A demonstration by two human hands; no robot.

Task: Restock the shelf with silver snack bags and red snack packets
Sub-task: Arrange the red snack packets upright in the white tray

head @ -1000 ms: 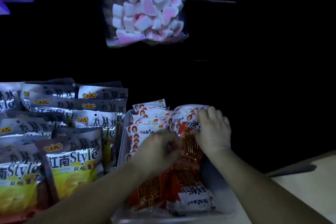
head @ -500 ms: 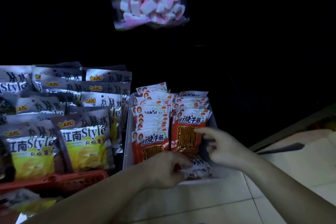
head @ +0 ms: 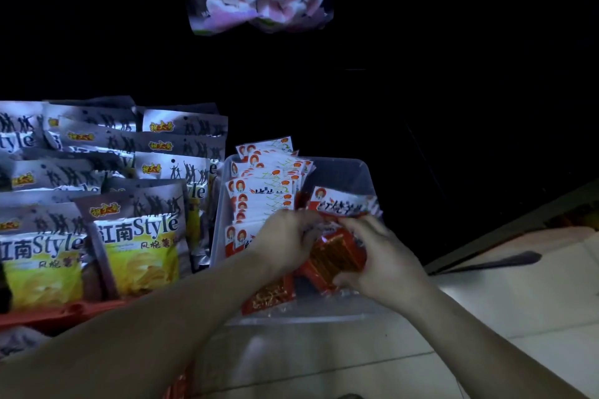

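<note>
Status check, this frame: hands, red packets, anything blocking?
Left hand and right hand grip red snack packets over clear bin. Silver snack bags stocked alongside. Nothing blocking.

Silver bags (head: 139,236), yellow crisps printed on their fronts, stand upright in overlapping rows on the left. Beside them, red packets (head: 264,191) with white tops stand filed in a clear bin (head: 356,172). A tilted bundle (head: 337,253) of them is gripped by the left hand (head: 285,243) and right hand (head: 382,262).
</note>
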